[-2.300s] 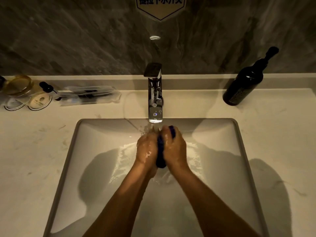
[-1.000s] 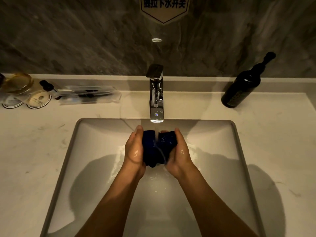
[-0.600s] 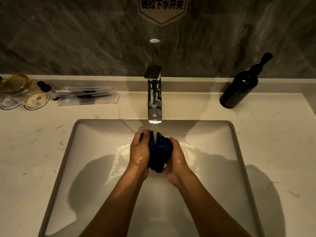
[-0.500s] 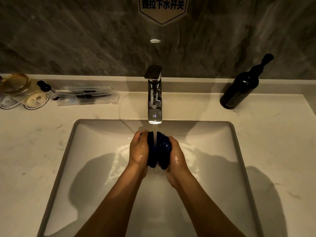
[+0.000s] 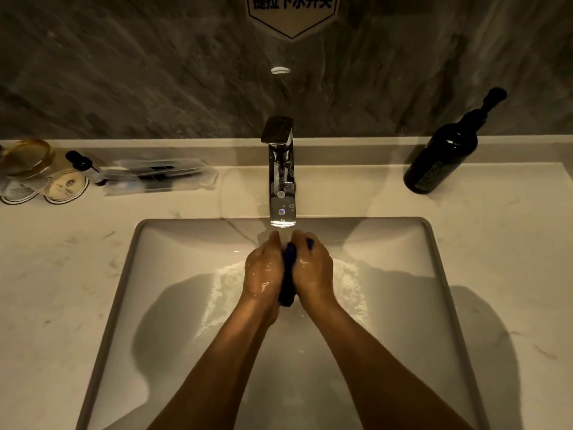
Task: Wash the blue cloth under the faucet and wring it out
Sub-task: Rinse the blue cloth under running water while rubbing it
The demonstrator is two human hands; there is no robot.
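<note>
Both hands, left hand and right hand, have now closed tight, fingers pressing the blue cloth together under the faucet, so scrubbing continues, wringing not yet begun.

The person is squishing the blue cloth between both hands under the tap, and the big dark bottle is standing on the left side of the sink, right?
Almost. The head view shows the left hand and right hand squeezing the blue cloth under the tap, but the dark bottle stands on the right side of the sink, not the left.
</note>
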